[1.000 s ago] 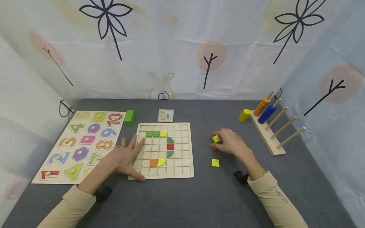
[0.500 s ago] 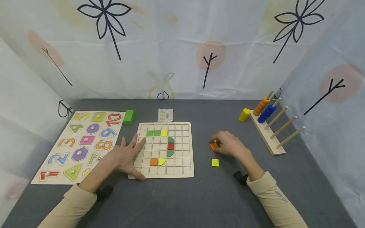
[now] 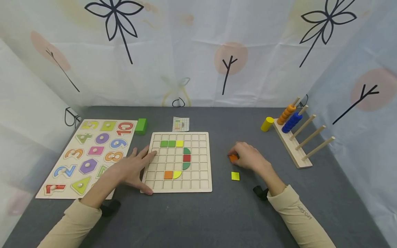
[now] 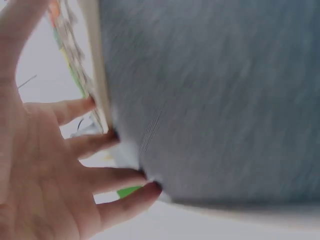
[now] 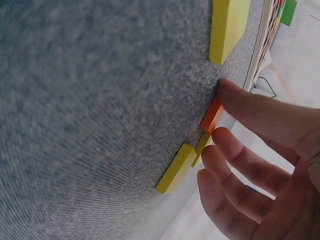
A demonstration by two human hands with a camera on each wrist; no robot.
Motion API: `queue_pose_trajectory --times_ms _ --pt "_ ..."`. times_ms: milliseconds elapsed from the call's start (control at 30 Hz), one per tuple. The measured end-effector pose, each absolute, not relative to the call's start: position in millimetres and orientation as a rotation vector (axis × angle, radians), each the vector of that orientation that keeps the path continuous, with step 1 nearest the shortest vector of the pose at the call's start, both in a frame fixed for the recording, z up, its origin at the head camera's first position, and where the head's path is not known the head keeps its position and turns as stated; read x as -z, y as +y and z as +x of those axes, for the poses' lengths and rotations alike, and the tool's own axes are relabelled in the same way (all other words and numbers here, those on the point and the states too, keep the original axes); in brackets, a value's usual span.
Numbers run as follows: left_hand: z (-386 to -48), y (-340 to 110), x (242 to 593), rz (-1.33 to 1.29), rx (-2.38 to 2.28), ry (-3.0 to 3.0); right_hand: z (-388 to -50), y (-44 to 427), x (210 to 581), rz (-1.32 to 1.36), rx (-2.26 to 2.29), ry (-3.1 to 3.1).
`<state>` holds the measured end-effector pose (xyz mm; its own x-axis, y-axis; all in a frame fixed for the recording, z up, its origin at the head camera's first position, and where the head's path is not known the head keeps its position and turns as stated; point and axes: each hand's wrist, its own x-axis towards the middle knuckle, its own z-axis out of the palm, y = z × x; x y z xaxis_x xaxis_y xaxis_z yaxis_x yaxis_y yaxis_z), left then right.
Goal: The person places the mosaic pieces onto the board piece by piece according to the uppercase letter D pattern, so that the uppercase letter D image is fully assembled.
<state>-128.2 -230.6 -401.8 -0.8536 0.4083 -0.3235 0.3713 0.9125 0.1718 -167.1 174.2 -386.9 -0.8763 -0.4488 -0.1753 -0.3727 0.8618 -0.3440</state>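
My left hand point(image 3: 131, 171) lies with spread fingers along the left edge of the wooden grid board point(image 3: 198, 179); the left wrist view shows the fingertips point(image 4: 82, 107) at its rim. Colored tiles form a curve on the board, among them a red square point(image 3: 186, 157) and an orange square point(image 3: 168, 175). To the board's right, my right hand point(image 3: 247, 157) pinches an orange tile point(image 5: 212, 115) between thumb and a finger, low at the table. Beside it lie two yellow pieces point(image 5: 176, 169), hidden in the head view by the hand. A yellow square tile point(image 3: 235, 176) lies nearer me.
A small pattern card point(image 3: 181, 124) lies behind the board. On the left are a number and shape puzzle point(image 3: 69, 151) and a green block point(image 3: 141, 126). At the right stand a yellow cylinder point(image 3: 267, 124) and a peg stand point(image 3: 289, 148) with orange and blue beads.
My right hand has let go of a yellow piece and taken the orange tile between its fingers. The left hand has slid slightly left along the board's edge.
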Motion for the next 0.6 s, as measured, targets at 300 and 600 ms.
queue_pose_trajectory --times_ms 300,600 --pt "-132.2 -241.5 399.6 0.566 -0.231 2.678 -164.1 171.7 386.4 -0.638 0.402 2.8" --pt "-135.9 -239.4 398.2 0.575 -0.21 2.64 -161.4 165.3 390.1 -0.746 0.427 2.791"
